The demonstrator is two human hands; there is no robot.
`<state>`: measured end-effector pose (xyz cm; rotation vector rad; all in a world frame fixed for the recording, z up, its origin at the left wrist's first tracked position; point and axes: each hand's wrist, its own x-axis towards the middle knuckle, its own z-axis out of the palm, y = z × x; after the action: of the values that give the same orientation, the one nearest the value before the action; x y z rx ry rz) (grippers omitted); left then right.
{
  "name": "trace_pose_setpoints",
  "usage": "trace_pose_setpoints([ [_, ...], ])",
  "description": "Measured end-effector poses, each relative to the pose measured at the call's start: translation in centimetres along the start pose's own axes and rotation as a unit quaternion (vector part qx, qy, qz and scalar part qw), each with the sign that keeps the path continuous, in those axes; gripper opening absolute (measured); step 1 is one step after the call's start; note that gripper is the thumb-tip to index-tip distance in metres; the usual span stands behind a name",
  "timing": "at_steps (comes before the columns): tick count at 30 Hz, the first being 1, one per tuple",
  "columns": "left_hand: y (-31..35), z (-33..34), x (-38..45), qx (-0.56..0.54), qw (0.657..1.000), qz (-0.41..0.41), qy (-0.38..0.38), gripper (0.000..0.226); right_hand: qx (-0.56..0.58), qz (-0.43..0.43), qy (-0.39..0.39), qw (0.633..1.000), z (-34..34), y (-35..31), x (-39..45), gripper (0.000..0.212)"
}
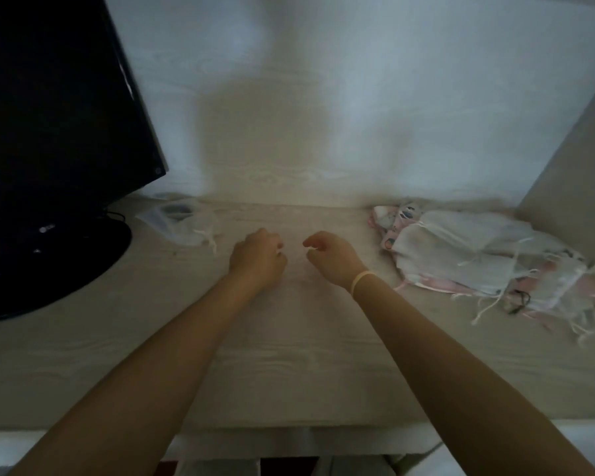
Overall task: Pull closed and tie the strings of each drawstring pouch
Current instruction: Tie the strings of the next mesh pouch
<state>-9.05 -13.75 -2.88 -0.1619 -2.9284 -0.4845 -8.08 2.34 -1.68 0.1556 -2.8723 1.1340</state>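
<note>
Pale wood-grain desk [289, 365] viewed from above, frame blurred w/ motion. Both forearms extended over desk centre, hands close together but apart, near the back edge. Left hand [256, 257] knuckles up, fingers curled under; small pale speck at fingertips, poss. a bit of string, too blurred to confirm, so grip content cannot be told. Right hand [330, 255] w/ fingers loosely curled, thumb and forefinger a narrow gap apart, nothing seen between them; pale band [359, 281] on that wrist. No pouch visible directly under either hand. Sheer white pouch [177, 223] lying flat at back-left of desk, just beside monitor base, a dark item showing through the fabric, white strings [208, 238] at its mouth appear knotted, ends trailing toward left hand w/o touching it. Pile of pouches [474, 259] at back-right of desk near the right edge, white and pink-patterned mixed, overlapping, many loose strings spilling toward the front; individual count not determinable. Small dark loop [517, 302] at front of pile, identity unclear. Black monitor [55, 108] on round stand [49, 269] occupying back-left corner. White wall [323, 80] behind desk.
</note>
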Motion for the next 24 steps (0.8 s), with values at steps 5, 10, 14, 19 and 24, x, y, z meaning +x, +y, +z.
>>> trace_pose_setpoints([
  [5, 7.2, 1.2, -0.5, -0.271, 0.959, 0.003, -0.079, 0.019, -0.204, 0.043, 0.169, 0.963, -5.2, 5.3, -1.4, 0.03],
  [10, 15.4, 3.0, -0.5, -0.422, 0.89, -0.034, -0.169, 0.013, -0.331, 0.194, 0.196, 0.902, -11.6, 12.3, -5.2, 0.047],
  [14, 19.6, 4.3, -1.2, -0.51, 0.823, -0.091, -0.233, 0.02, -0.341, 0.217, 0.135, 0.905, -14.1, 16.5, -6.8, 0.039],
  [19, 20.9, 5.6, -1.2, -0.552, 0.78, -0.128, -0.266, 0.026, -0.344, 0.171, 0.143, 0.912, -14.6, 17.2, -6.8, 0.027],
  [24, 21.8, 5.9, -1.8, -0.576, 0.754, -0.142, -0.28, 0.031, -0.317, 0.142, 0.122, 0.93, -15.3, 18.2, -6.8, 0.023],
])
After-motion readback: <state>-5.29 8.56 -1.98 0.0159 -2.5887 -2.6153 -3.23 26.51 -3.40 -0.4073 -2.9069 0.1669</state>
